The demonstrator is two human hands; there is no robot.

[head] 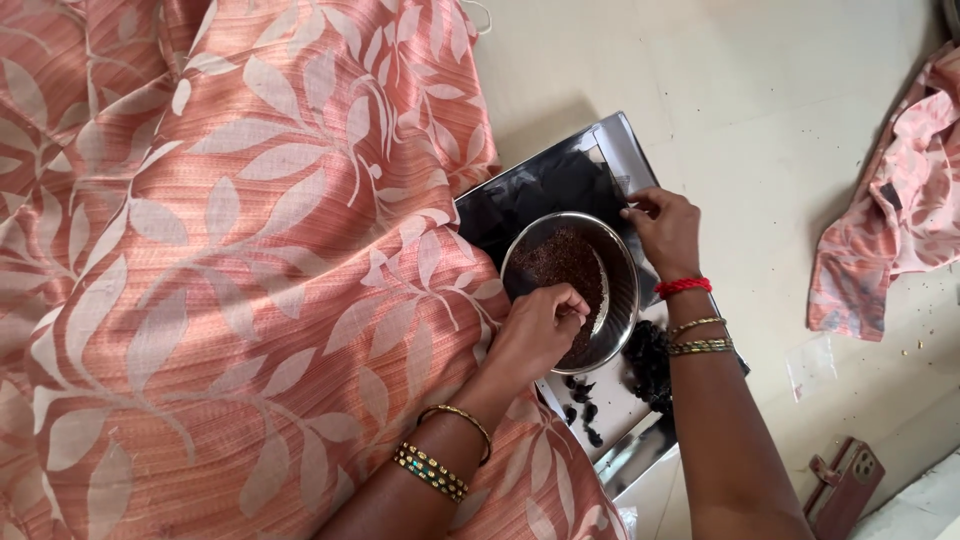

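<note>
- Nearest the wearer, a broad spread of peach cloth [200,260] with pale leaf print covers the lap and fills everything to the left of both hands.
- At the wrist of the left arm sit two bangles [445,450], one thin and gold, one wider and studded.
- Left hand [540,325] is curled over the near rim of the bowl [620,300], fingers bent inward and tips pinched together down among the contents; whether anything is caught between them cannot be told.
- Under that hand, the round steel bowl holds dark reddish-brown seeds [565,260], heaped toward its left side, with bare shiny metal showing on the right wall.
- Beneath the bowl lies a steel tray [610,405], reaching from below the left hand to beyond the right one.
- Between the two forearms, a loose pile of black dried pieces [650,365] rests on the tray, with a few strays nearer the wearer.
- Right wrist carries a red thread [683,287] and two gold bangles.
- Right hand [665,230] lies at the far rim of the bowl, fingers partly bent, tips touching the tray's dark far part; its grip is unclear.
- Beyond the right hand, a dark mass [550,190] covers the tray's far end.
- Farther right, a crumpled pink garment [900,220] lies on the pale floor [760,110], well apart from both hands.
</note>
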